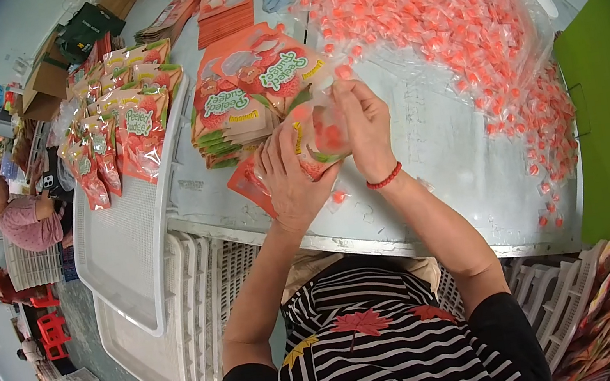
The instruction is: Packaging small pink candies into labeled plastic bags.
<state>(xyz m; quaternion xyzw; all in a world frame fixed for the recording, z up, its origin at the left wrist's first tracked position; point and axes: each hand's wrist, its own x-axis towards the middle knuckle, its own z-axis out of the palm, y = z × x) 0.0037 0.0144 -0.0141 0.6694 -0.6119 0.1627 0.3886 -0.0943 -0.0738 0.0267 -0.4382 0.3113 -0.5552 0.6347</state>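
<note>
One pouch [330, 133], above the table [431, 191], left hand [289, 181] clamped on it; right hand [367, 122] at its edge, grip unclear from here. Crowding it: flat pouches [225, 101]; rightward, candy heap [422, 23]; leftward, tray [119, 254] bearing plump pouches [139, 124].

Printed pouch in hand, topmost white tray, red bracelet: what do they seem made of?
Printed pouch: probably glossy plastic film, given its sheen and see-through window. White tray: likely moulded plastic, fairly matt, with a perforated base. Red bracelet: apparently beads; exact material unclear.
</note>
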